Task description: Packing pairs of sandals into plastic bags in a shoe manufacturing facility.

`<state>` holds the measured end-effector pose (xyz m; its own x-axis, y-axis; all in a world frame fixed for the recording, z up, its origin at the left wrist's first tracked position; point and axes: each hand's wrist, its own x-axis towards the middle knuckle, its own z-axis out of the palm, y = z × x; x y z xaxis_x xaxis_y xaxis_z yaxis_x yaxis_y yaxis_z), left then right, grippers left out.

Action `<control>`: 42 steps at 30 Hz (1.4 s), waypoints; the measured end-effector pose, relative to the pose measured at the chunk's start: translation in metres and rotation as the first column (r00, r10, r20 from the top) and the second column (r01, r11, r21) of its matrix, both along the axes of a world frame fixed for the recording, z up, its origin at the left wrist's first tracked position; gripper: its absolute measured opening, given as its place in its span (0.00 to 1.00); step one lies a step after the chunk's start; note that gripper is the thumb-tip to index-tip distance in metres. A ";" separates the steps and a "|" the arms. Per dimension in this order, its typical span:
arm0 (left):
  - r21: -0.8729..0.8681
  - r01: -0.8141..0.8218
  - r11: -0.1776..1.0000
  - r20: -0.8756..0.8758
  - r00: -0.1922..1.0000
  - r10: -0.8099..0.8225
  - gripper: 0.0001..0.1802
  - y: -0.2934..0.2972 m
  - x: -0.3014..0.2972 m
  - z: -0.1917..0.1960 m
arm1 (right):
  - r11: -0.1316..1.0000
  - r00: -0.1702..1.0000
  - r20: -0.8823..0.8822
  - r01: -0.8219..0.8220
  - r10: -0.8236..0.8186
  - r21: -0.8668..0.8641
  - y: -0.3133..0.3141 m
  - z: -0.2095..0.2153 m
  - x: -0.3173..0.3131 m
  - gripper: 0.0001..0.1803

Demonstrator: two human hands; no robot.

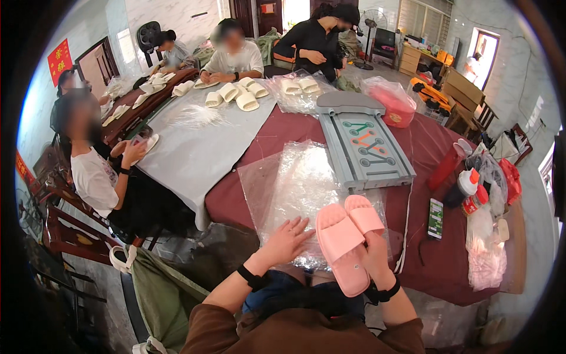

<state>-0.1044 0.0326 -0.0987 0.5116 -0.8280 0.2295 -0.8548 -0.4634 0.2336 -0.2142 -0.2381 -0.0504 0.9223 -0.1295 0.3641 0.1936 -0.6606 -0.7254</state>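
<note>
A pair of pink slippers [342,242] is in my right hand [375,258], whose fingers are wrapped round their side, partly hidden. The two slippers overlap, one behind the other, tilted above the table's near edge. My left hand [286,241] has its fingers stretched and spread over a stack of clear plastic bags [303,177]. Whether it touches the top bag I cannot tell. Just beyond the bags stands a grey folding stool [365,147] with a patterned top face.
To the right lie a phone [435,218], a bottle with a red cap [463,187] and bagged pink slippers [487,259]. Cream slippers [239,94] lie at the far side. Co-workers sit along the left and far sides; one stands [315,44]. A green sack [162,283] hangs at lower left.
</note>
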 end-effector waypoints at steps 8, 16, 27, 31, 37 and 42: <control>-0.045 -0.042 0.998 -0.080 0.996 0.038 0.32 0.001 0.013 -0.006 | 0.982 0.987 -0.041 -0.160 0.156 -0.101 0.011 0.002 -0.021 0.16; -0.017 -0.005 1.000 -0.160 0.987 0.002 0.33 0.002 0.022 0.006 | 0.944 0.959 -0.027 -0.282 0.281 -0.175 0.024 0.007 -0.023 0.18; -0.112 0.055 0.992 -0.195 0.978 -0.076 0.31 0.007 0.027 0.007 | 0.945 0.956 -0.047 -0.293 0.289 -0.144 0.022 0.004 -0.025 0.18; -0.136 0.054 0.989 -0.280 0.956 -0.090 0.28 0.010 0.033 0.007 | 0.950 0.961 -0.039 -0.278 0.275 -0.145 0.020 0.003 -0.026 0.18; -0.183 -0.021 0.983 -0.425 0.903 -0.060 0.24 0.009 0.038 0.008 | 0.929 0.956 0.011 -0.283 0.294 -0.237 0.018 0.009 -0.027 0.19; -0.300 -0.218 0.929 -0.683 0.729 -0.049 0.22 0.005 0.035 0.021 | 0.821 0.881 -0.046 -0.456 0.470 -0.344 0.037 0.014 -0.022 0.20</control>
